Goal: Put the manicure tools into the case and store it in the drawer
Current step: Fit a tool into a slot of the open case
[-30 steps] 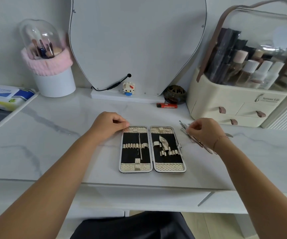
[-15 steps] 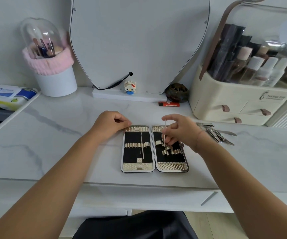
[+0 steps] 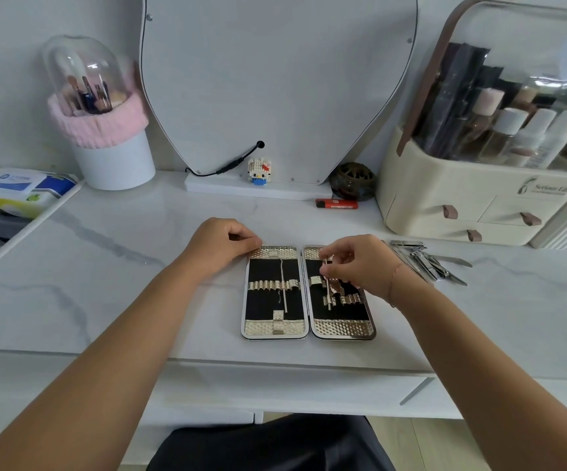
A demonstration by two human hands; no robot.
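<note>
- The manicure case (image 3: 277, 326) lies open flat at the centre of the frame on the white marble tabletop (image 3: 112, 273), its two halves side by side, black lining and gold-toned textured bands at top and bottom.
- In the left half, a thin metal tool (image 3: 283, 287) is tucked under the row of elastic loops, standing lengthwise.
- The left hand (image 3: 219, 244) rests just left of the case's upper left corner, fingers curled under; the knuckles touch the case's top edge, and it holds nothing that can be seen.
- The right hand (image 3: 360, 263) hovers over the upper part of the right half, thumb and fingertips pressed together on a slim metal tool (image 3: 327, 287) that runs down toward the loops there.
- Whether that tool's lower end already sits in a loop cannot be told.
- A small pile of loose manicure tools (image 3: 428, 261), including clippers and pointed pieces, lies on the tabletop right of the case, just beyond the right wrist.
- Across the bottom of the frame, under the tabletop edge, a white drawer front (image 3: 343, 389) with a slanted handle is shut.
- At the upper right stands a cream cosmetics organiser (image 3: 445, 185) with small drawers and bottles under a clear lid.
- A mirror (image 3: 275, 79) stands at the upper centre, a red lighter (image 3: 336, 203) lies near its base, and a white brush holder (image 3: 115, 161) with a pink band sits at the upper left.
</note>
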